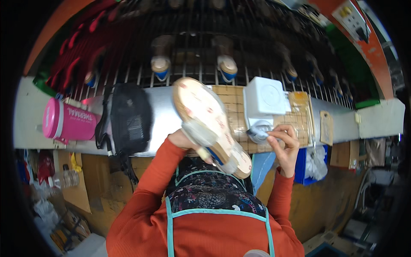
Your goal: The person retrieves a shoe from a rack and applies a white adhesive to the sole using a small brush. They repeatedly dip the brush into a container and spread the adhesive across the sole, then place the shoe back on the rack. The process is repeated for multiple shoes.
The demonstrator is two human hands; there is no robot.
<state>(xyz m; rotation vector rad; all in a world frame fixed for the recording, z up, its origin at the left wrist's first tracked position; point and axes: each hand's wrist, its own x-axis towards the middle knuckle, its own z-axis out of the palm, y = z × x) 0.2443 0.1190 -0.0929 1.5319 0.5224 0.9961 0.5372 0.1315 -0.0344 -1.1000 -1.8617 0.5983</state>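
Fingers: our left hand (182, 139) is wrapped tight around a sandal (210, 124), sole up and tilted over the bench edge; our right hand (286, 143) pinches a small grey round container (260, 133), fingertips narrow. Left to right on the bench we see a pink flask (70, 121), a black bag (128, 118), the sandal, a white box (265, 99), and a gridded mat (233, 109).

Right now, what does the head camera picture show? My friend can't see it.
A person in orange sleeves holds up a sandal, sole showing, in the left hand. The right hand touches a small round container by a white box on the workbench, near a pink flask and black bag.
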